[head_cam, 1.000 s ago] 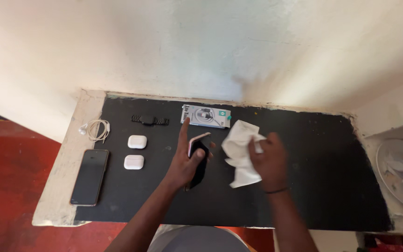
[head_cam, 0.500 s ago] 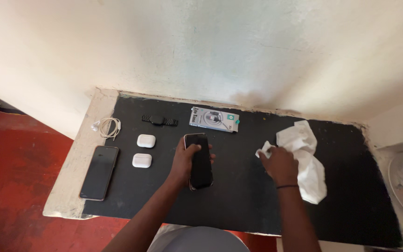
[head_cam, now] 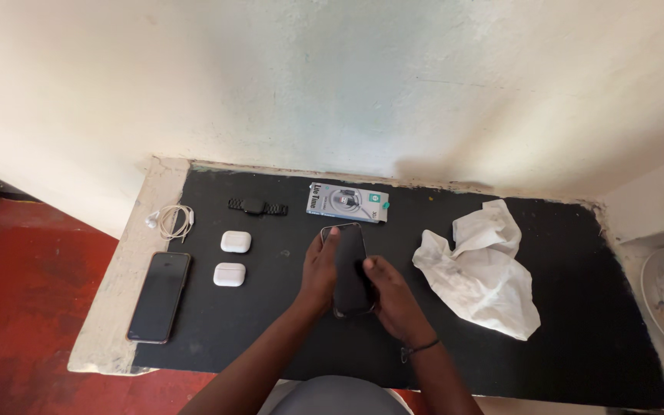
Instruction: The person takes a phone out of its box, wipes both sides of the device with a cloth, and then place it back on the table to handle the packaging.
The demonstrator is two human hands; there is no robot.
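Both hands on the phone (head_cam: 350, 269), mid-table, just above the black mat (head_cam: 270, 330). Left hand (head_cam: 318, 270) wraps the phone's left edge, fingertips curled over the top-left corner. Right hand (head_cam: 390, 298) closes on the lower right edge, thumb lying on the dark screen. Phone is screen up, long axis roughly 12 to 6, top end tipped slightly toward 11, pointing at the wall. Can't tell if the bottom end touches the mat; the hands cover it. Boxed cable pack (head_cam: 346, 202) sits just past the phone's top end at 12, long axis 9 to 3, flat on the mat. Crumpled white cloth (head_cam: 479, 269) lies at 3 of the phone, apart from both hands. At 9: two white earbud cases, far one (head_cam: 235, 241) and near one (head_cam: 229, 273), side by side along the 12–6 line. Black watch (head_cam: 257, 207) at 10–11, strap stretched 9 to 3. Coiled white earphones (head_cam: 172, 220) further out at 10, on the bare table edge (head_cam: 109, 323). Second phone (head_cam: 159, 296) at 9, screen up, long axis about 12 to 6, straddling the mat's edge.
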